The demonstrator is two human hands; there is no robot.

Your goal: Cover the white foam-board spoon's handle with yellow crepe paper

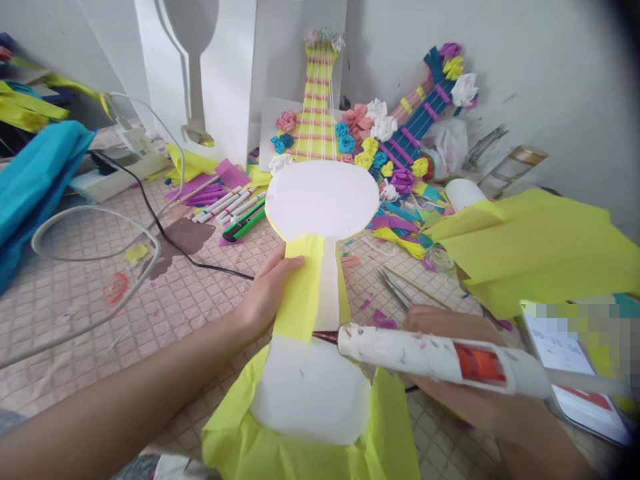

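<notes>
Yellow crepe paper [300, 300] and white cutout [323, 200] are pinched in your left hand [265, 290]. Your right hand [453, 323] grips a hot-glue gun [400, 348], fingers curled.

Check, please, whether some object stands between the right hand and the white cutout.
Only the glue gun, which the right hand holds, visibly stands before the white cutout; its nozzle reaches over the cutout's neck. The scissors lie beyond the glue gun, off that line.

The left hand [267, 290] at eight o'clock grips a yellow-papered white cutout [323, 197], the right hand [475, 408] at four a glue gun [400, 348].
</notes>
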